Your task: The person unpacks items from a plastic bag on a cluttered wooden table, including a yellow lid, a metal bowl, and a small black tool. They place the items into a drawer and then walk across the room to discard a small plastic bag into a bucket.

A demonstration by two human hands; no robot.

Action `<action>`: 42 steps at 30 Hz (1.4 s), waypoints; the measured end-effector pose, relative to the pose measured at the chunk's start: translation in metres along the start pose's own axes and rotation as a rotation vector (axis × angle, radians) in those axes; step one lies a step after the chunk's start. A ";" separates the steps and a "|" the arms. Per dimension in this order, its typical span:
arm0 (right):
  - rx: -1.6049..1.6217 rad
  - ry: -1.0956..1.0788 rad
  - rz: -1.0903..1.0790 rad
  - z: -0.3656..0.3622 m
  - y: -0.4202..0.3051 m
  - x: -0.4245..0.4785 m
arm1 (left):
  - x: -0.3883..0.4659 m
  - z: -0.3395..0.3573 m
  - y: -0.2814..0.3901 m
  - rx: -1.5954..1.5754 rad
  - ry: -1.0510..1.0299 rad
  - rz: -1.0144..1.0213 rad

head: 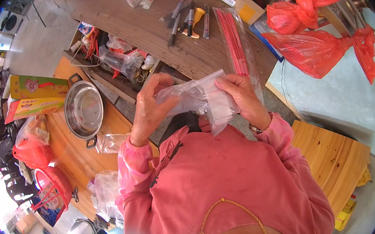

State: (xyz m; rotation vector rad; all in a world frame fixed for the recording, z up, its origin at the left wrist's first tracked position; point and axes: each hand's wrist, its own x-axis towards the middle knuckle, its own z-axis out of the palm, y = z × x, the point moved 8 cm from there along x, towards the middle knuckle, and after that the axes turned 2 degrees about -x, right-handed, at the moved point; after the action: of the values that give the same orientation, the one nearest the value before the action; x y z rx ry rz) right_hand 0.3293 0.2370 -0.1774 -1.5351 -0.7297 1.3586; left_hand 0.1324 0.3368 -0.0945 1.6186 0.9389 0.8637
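Observation:
Between my hands, above my lap, is a clear plastic bag (190, 94), crumpled, with a flat whitish stack of what look like small zip bags (218, 101) at its right end. My right hand (245, 95) pinches that stack by its upper right edge, thumb on top. On the other side, my left hand (154, 106) has the loose end of the clear plastic between thumb and curled fingers; some fingertips are hidden behind it. Just beyond my right hand, a clear sleeve of red sticks (232, 40) lies on the dark wooden table (150, 25).
Several marker pens (191, 19) lie on the table. A pulled-out drawer (112, 58) holds bags and odds and ends. To the left, a steel pan (84, 109) and a red basket (52, 186) stand on a wooden bench (71, 149). Red plastic bags (311, 52) hang at right, above a wooden stool (332, 160).

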 end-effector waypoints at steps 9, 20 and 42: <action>0.088 -0.049 -0.059 0.004 -0.027 0.017 | 0.000 0.028 -0.037 -0.347 -0.338 -0.349; 0.256 -0.170 0.005 0.005 -0.002 0.053 | -0.003 0.022 -0.067 -0.419 -0.189 -0.425; -0.283 -0.042 -0.175 0.013 0.014 -0.007 | -0.046 0.066 -0.084 -0.586 -0.364 -0.371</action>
State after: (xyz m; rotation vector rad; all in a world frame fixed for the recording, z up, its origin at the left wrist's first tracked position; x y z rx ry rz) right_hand 0.3136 0.2289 -0.1866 -1.6203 -1.0936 1.1981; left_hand 0.1574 0.2821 -0.1942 1.0048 0.6190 0.4960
